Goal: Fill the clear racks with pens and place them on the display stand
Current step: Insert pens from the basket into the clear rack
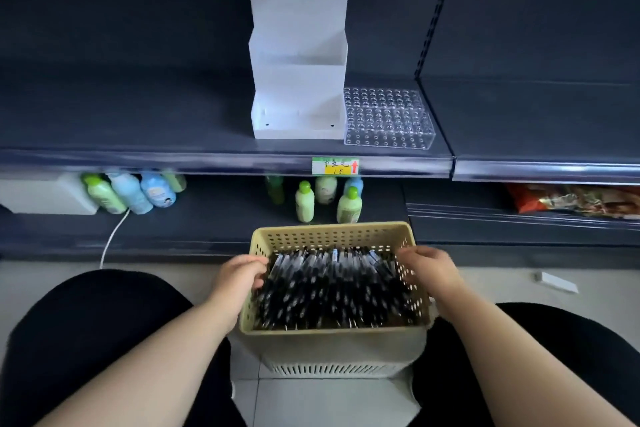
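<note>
Head view, lower centre: we grip the basket [329, 236] by its side walls, our left hand [239, 276] curled over the left rim, our right hand [429, 269] over the right rim. Pens [332, 288] fill it. Upper centre, a clear rack [388, 118] lies just right of the white display stand [298, 80] on the shelf [138, 121].

- The basket [332, 227] is showing pale yellow, dotted with holes.
- The pens [332, 288] are looking black, white-flecked.
- The display stand [298, 80] is appearing frosted white.
- The clear rack [388, 118] is showing gridded round holes.
- The shelf [138, 114] is looking dark navy.
</note>
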{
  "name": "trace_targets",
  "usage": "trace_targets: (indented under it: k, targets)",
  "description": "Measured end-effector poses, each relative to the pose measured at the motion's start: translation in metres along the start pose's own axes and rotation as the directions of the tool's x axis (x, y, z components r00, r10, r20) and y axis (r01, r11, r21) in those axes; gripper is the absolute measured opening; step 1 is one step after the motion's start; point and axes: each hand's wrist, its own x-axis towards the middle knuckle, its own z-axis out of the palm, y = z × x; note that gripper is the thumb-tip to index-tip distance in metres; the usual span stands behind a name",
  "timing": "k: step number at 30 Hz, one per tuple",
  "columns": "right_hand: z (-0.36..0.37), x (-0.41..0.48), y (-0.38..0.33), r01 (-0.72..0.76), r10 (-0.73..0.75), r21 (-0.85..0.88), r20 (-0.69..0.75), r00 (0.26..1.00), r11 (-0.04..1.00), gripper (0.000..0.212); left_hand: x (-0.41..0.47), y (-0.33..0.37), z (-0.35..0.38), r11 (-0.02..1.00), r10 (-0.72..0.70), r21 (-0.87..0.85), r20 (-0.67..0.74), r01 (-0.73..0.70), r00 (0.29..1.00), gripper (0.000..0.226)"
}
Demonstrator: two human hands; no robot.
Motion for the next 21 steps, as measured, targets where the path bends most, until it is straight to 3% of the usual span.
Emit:
trace_targets:
  k: [5,12,17,21]
  targets:
    - [0.007,0.032,-0.010,-0.057,0.070,-0.183,0.064,0.995,0.981,0.012,0.027,-0.009,0.037,0.977,-0.161,-0.149,-0.068,0.149,0.985,0.019]
    - [-0.008,0.032,-0.015,-0.125,0.173,-0.213,0.223,0.959,0.969,0.020,0.036,0.009,0.013,0.970,-0.086,-0.220,0.079,0.101,0.993,0.026]
    - [-0.002,0.014,0.005,-0.087,0.094,-0.070,0.107,0.990,0.994,0.012,0.016,0.026,0.012,0.951,0.033,-0.309,0.063,-0.012,0.997,0.030]
    - [-0.012,0.002,0.009,0.000,0.004,-0.058,0.061,0.998,0.998,0.006,-0.001,0.039,0.011,0.961,0.069,-0.275,0.128,-0.032,0.989,0.032]
